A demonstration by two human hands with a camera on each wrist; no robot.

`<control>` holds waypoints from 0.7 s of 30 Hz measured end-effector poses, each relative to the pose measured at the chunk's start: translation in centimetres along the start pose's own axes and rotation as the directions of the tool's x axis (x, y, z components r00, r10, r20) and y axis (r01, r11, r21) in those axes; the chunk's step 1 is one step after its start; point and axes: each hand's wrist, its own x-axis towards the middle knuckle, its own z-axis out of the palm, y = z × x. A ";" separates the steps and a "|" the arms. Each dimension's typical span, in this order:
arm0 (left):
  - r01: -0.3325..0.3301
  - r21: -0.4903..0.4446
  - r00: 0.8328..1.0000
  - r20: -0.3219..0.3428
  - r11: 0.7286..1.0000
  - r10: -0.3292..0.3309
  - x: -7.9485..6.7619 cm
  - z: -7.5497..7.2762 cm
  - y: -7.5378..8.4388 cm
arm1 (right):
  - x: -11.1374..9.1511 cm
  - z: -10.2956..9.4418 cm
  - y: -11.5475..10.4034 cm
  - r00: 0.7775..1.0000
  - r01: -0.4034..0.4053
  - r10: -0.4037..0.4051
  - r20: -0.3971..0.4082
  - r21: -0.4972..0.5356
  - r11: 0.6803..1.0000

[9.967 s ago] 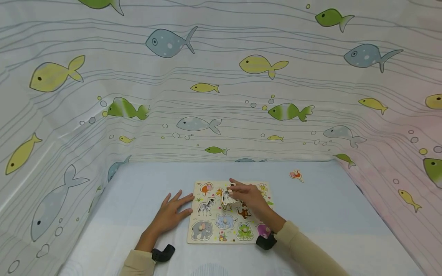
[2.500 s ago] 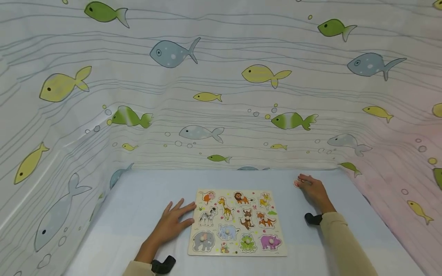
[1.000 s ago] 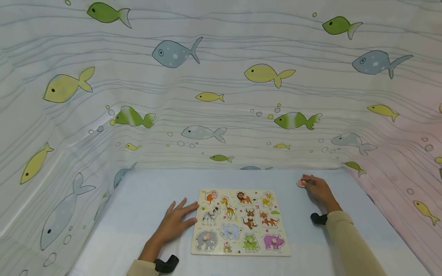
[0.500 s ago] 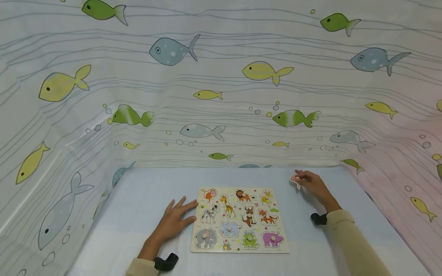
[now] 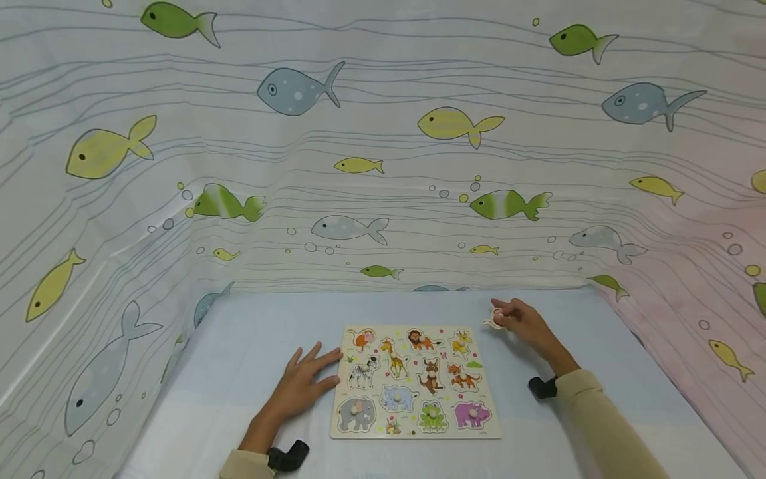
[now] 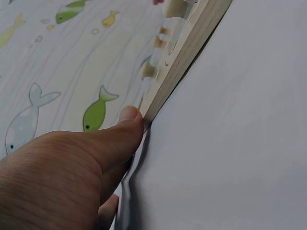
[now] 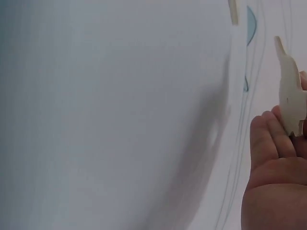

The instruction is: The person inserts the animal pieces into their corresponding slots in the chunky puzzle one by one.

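A wooden knob puzzle board (image 5: pixel 395 330) with animal pictures lies on the table. My left hand (image 5: pixel 305 382) rests flat with fingers spread, its fingertips at the board's left edge. In the left wrist view the thumb (image 6: pixel 127 115) touches the side of the board. Beyond the board's upper right corner, my right hand (image 5: pixel 526 326) pinches a monkey puzzle piece (image 5: pixel 496 318) above the table. The pale back of this monkey piece (image 7: pixel 290 96) shows in the right wrist view. On the board, the elephant (image 5: pixel 357 414), frog (image 5: pixel 433 418) and hippo (image 5: pixel 473 416) show knobs. A monkey picture (image 5: pixel 362 339) is at the upper left.
Pale cloth covers the table (image 5: pixel 269 319). A fish-print curtain (image 5: pixel 419 199) rises behind it and along both sides. Dark wrist mounts (image 5: pixel 290 456) sit on both wrists.
My right hand took hold of the monkey piece at the back right, lifted it and brought it left, turning it. Earlier that hand held a zebra piece over the board. My left hand stays put.
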 end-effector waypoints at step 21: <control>-0.014 0.026 1.000 -0.018 1.000 0.015 -0.1 0.1 -0.1 | -0.1 6.9 -5.0 0.998 0.059 -0.054 -0.036 0.151 0.987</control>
